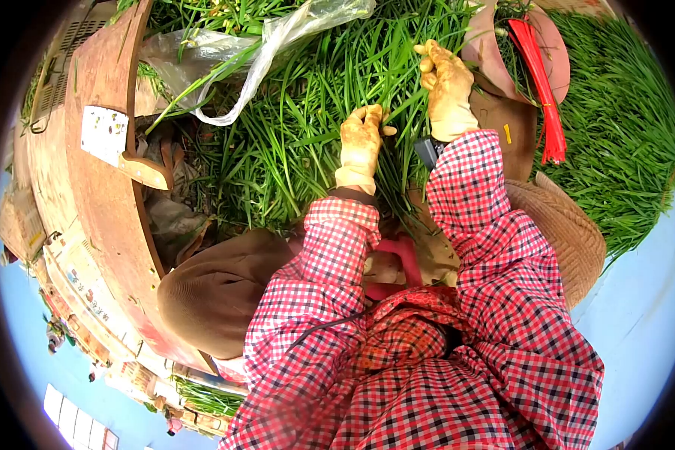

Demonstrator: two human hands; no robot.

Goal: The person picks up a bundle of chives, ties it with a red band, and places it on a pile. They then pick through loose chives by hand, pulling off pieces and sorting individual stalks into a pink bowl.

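Observation:
Both of my hands wear stained pale yellow gloves. My left hand [361, 141] is over the middle of a heap of long green leaves [277, 142], its fingers curled in; what they close on is hidden. Farther forward and to the right, my right hand [448, 84] has bent fingers closed round some thin green leaves at the heap's edge. Loose stalks lie between and below the two hands. A clear plastic bag [259, 67] rests on the heap to the left.
A knife with a wooden handle [146, 171] lies on the wooden board [101, 75] at left. Red ties [538, 82] lie at right beside dense green leaves [615, 120]. Brown ribbed cloth covers both knees [217, 292]. Distant people show at lower left.

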